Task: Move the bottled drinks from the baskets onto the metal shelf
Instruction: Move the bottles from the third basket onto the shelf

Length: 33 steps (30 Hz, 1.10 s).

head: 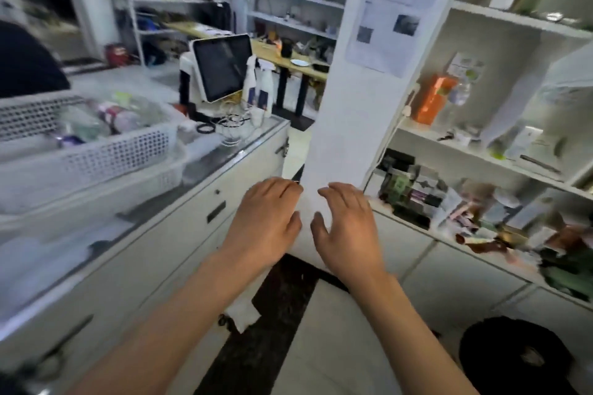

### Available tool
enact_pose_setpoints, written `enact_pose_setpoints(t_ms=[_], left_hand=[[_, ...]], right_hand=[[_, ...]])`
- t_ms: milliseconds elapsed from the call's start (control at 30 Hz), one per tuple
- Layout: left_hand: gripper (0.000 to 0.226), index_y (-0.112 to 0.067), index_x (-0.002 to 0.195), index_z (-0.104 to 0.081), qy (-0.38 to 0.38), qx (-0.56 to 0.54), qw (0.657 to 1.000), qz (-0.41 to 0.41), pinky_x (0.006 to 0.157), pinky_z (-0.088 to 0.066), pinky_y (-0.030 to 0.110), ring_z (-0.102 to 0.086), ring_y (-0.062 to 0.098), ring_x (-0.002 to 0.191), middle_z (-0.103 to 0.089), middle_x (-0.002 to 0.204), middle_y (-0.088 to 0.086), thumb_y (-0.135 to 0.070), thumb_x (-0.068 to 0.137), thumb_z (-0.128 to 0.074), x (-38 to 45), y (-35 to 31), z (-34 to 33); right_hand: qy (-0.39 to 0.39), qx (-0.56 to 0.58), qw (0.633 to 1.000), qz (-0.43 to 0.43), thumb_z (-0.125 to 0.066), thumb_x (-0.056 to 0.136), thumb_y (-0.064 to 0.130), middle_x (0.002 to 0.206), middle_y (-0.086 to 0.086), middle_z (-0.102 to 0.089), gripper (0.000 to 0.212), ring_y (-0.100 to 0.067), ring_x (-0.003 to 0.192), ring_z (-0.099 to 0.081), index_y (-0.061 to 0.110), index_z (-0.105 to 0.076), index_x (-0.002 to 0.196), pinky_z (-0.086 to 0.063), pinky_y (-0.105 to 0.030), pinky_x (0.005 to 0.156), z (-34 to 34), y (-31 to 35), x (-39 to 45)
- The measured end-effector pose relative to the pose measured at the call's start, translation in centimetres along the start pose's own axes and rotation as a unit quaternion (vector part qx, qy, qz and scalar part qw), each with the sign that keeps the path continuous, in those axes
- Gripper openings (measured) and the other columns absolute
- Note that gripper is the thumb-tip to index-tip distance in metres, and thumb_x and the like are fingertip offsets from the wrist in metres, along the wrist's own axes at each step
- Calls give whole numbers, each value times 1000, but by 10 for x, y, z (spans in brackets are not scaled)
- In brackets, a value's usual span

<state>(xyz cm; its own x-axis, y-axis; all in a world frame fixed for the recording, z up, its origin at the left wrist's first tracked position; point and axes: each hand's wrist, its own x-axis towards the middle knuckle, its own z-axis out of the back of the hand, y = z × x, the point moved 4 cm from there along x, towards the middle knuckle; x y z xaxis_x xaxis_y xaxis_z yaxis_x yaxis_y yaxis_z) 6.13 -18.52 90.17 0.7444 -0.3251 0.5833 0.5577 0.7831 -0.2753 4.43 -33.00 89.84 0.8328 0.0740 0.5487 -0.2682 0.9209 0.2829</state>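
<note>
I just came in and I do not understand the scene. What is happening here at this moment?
A person stands between a counter and some shelves. Both hands are held out in front and hold nothing: the left hand and the right hand have relaxed fingers. A white perforated basket sits on the counter to the left, with bottled drinks lying in it. The picture is blurred, so the bottles cannot be counted. No bottle is being carried right now.
</note>
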Motion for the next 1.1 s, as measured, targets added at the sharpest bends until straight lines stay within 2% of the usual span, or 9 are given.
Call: enact_pose_setpoints(t_ms=[100, 233, 333, 533, 600, 767, 933, 1100], left_hand=[[38, -6, 116, -63, -14, 37, 998, 53, 89, -50, 41, -60, 28, 104, -64, 110, 9, -15, 80, -69, -10, 49, 20], [39, -7, 120, -62, -20, 79, 988, 134, 95, -47, 41, -56, 27, 110, -63, 116, 8, -16, 82, -68, -25, 97, 37], [39, -10, 119, -62, -12, 105, 976, 190, 94, -46, 40, -55, 26, 110, -63, 116, 6, -16, 81, -67, -30, 126, 47], [40, -10, 118, -65, -51, 191, 931, 307, 91, -49, 36, -60, 26, 106, -67, 116, 7, -17, 80, -73, -27, 168, 72], [37, -10, 116, -65, -62, 209, 920, 325, 89, -48, 36, -59, 28, 106, -67, 114, 8, -17, 80, -71, -21, 178, 77], [41, -15, 129, -59, -95, 218, 894, 380, 101, -39, 32, -51, 21, 122, -62, 129, 1, -24, 89, -63, -11, 203, 90], [40, -19, 130, -57, -121, 211, 873, 422, 97, -39, 30, -51, 18, 120, -60, 129, -3, -27, 92, -59, -8, 240, 108], [39, -18, 130, -57, -139, 202, 856, 454, 96, -41, 31, -54, 19, 119, -60, 131, -2, -28, 92, -60, -12, 299, 135]], right_hand=[[29, 41, 996, 69, -63, 87, 12, 126, -16, -62, 37, -35, 123, -54, 2, -65, 123, -41, -46, 108, -40, 41, 30], [63, 90, 987, 117, -67, 85, 13, 127, -15, -62, 40, -35, 125, -53, 4, -65, 123, -40, -46, 109, -84, 80, 61], [78, 119, 977, 156, -68, 84, 11, 126, -15, -62, 40, -35, 124, -53, 4, -65, 122, -38, -44, 110, -114, 103, 82], [119, 212, 945, 218, -64, 87, 15, 130, -13, -60, 38, -32, 127, -50, 6, -63, 124, -36, -44, 112, -166, 140, 136], [132, 236, 935, 229, -63, 87, 16, 132, -12, -58, 40, -29, 129, -47, 7, -62, 126, -34, -42, 113, -180, 149, 153], [178, 282, 911, 243, -59, 91, 20, 138, -8, -55, 41, -26, 133, -43, 11, -59, 131, -34, -45, 114, -203, 174, 181], [184, 295, 896, 277, -58, 90, 20, 137, -5, -55, 39, -25, 130, -45, 14, -59, 129, -36, -42, 112, -228, 204, 204], [190, 283, 896, 285, -58, 88, 20, 133, -5, -57, 37, -25, 126, -47, 14, -61, 125, -40, -44, 108, -259, 240, 234]])
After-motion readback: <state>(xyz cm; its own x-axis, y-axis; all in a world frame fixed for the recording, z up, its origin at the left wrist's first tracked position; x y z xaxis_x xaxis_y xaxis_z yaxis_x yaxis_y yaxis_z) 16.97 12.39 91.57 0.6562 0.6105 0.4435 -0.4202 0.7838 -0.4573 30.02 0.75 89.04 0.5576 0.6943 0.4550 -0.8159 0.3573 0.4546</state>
